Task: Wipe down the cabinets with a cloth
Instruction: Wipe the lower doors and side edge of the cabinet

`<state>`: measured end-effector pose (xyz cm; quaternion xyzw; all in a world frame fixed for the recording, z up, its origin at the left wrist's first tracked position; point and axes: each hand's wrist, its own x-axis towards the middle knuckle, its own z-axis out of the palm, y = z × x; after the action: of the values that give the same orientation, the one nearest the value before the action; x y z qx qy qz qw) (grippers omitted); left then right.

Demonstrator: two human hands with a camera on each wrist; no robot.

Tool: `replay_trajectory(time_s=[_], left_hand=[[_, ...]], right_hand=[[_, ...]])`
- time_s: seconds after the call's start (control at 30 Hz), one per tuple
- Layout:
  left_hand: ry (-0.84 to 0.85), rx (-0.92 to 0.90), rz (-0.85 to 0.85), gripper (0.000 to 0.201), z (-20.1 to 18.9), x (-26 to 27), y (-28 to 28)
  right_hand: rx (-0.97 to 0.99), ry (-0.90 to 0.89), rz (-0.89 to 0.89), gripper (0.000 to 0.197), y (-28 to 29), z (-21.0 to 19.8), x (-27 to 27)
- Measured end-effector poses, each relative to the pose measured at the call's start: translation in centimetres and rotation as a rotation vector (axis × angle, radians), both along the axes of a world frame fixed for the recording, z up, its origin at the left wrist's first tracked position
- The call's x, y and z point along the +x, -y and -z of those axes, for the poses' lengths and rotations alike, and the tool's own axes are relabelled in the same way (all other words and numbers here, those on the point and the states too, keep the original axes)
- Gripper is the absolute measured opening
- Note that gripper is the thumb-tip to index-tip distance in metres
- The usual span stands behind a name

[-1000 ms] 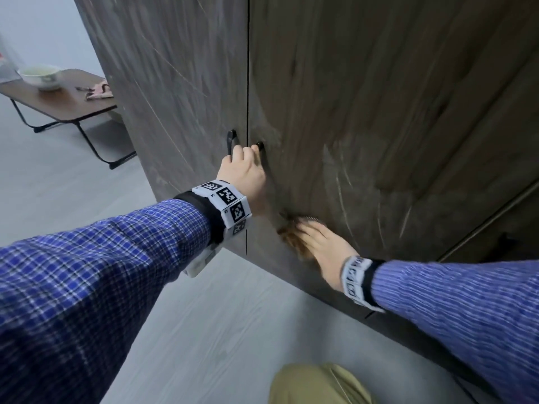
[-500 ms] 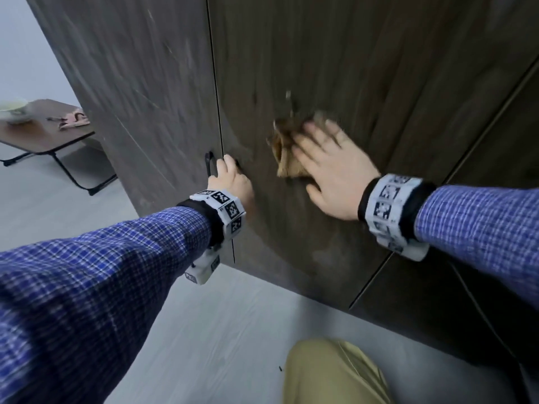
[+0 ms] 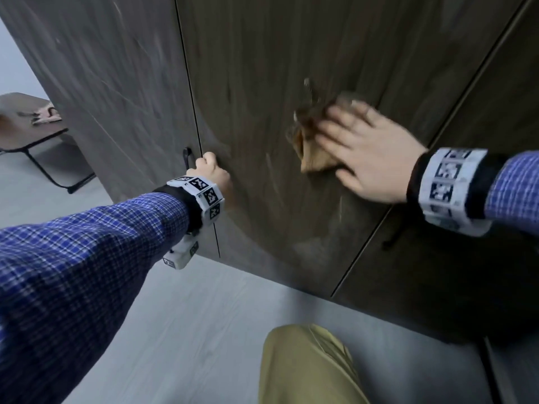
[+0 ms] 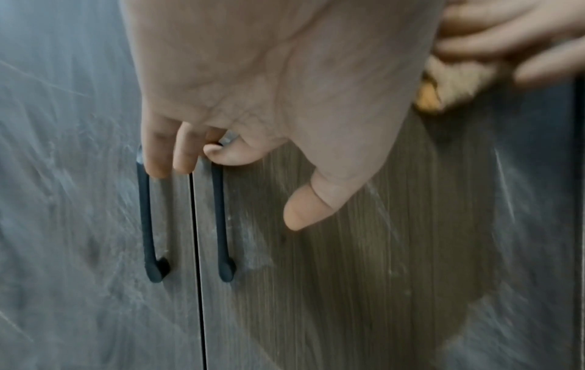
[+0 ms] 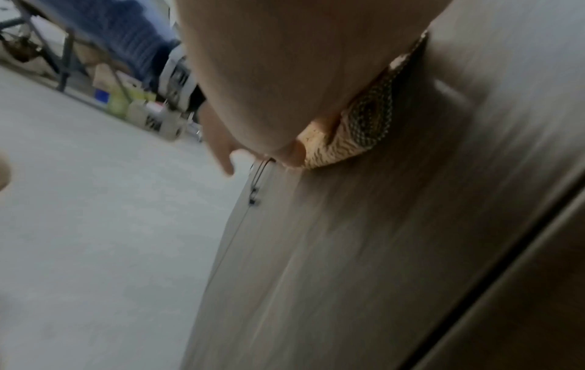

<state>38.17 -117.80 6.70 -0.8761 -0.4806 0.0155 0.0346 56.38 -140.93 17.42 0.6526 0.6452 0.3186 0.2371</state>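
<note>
The dark wood cabinet door carries dusty streaks and a darker wiped patch. My right hand lies flat on a brown patterned cloth and presses it against this door at mid height, fingers straight. The right wrist view shows the cloth squeezed between palm and door. My left hand grips the tops of the two black handles at the door seam. Its fingers curl over them while the thumb sticks out.
A low folding table with a small item on it stands at the far left. Grey floor runs below the cabinet. My knee in tan trousers is close to the doors. Another door with a dark handle lies to the right.
My right hand has swept the cloth from low on the door up to mid height, then to the right. My left hand has stayed on the handles.
</note>
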Motion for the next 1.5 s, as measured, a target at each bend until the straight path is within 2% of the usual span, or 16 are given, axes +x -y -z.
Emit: replay_trajectory(time_s=[0.1, 0.2, 0.3, 0.37, 0.43, 0.53, 0.6, 0.7, 0.77, 0.83, 0.97, 1.07, 1.17, 1.27, 1.37, 1.5], left_hand=[[-0.008, 0.023, 0.045, 0.041, -0.8, 0.2, 0.5], [-0.057, 0.025, 0.124, 0.045, -0.6, 0.4, 1.3], [-0.091, 0.083, 0.157, 0.053, 0.0, 0.1, 1.7], [-0.091, 0.136, 0.176, 0.054, 0.4, -0.1, 1.6], [-0.086, 0.191, 0.199, 0.054, 0.8, -0.4, 1.3], [-0.080, 0.242, 0.233, 0.056, 1.4, -0.4, 1.2], [-0.073, 0.278, 0.248, 0.062, 1.6, -0.4, 1.3], [-0.103, 0.359, 0.269, 0.069, 1.9, -0.8, 1.2], [-0.129, 0.398, 0.281, 0.068, 2.1, -1.2, 1.2], [-0.150, 0.420, 0.311, 0.064, 2.0, -1.6, 1.1], [-0.204, 0.470, 0.356, 0.059, 1.9, -2.4, 0.7], [-0.217, 0.482, 0.379, 0.059, 1.5, -2.5, 0.5], [-0.199, 0.458, 0.401, 0.060, 0.9, -2.5, 0.4], [-0.157, 0.418, 0.414, 0.056, 0.4, -2.8, 0.3], [-0.086, 0.370, 0.438, 0.044, 0.0, -3.1, 0.1], [-0.006, 0.318, 0.446, 0.036, 0.0, -3.4, -0.3]], right_hand=[[0.027, 0.014, 0.030, 0.075, -0.3, 0.0, -0.3], [-0.129, -0.023, 0.015, 0.080, 0.3, 6.6, -0.1], [-0.370, -0.035, 0.098, 0.086, 3.0, 13.8, 0.3], [-0.542, -0.005, 0.179, 0.086, 5.0, 16.9, 0.6], [-0.601, 0.020, 0.186, 0.083, 6.3, 18.0, 1.1], [-0.415, -0.039, 0.120, 0.079, 6.1, 14.2, 1.3], [-0.218, -0.089, 0.055, 0.080, 4.6, 8.8, 1.1], [0.014, -0.036, 0.034, 0.074, 3.2, 0.3, 1.1], [0.135, -0.009, 0.064, 0.073, 3.0, -2.5, 1.3], [0.138, -0.001, 0.082, 0.074, 3.3, -1.2, 1.3], [-0.301, 0.022, 0.088, 0.085, 7.0, 9.5, 2.5], [-0.522, 0.065, 0.134, 0.087, 8.4, 13.3, 2.6], [-0.500, 0.065, 0.121, 0.081, 7.8, 11.6, 2.0], [-0.272, -0.026, 0.068, 0.077, 6.5, 5.6, 1.9], [-0.060, 0.014, 0.037, 0.073, 5.4, -0.7, 1.3], [0.122, 0.042, 0.033, 0.073, 1.5, -3.8, -0.5]])
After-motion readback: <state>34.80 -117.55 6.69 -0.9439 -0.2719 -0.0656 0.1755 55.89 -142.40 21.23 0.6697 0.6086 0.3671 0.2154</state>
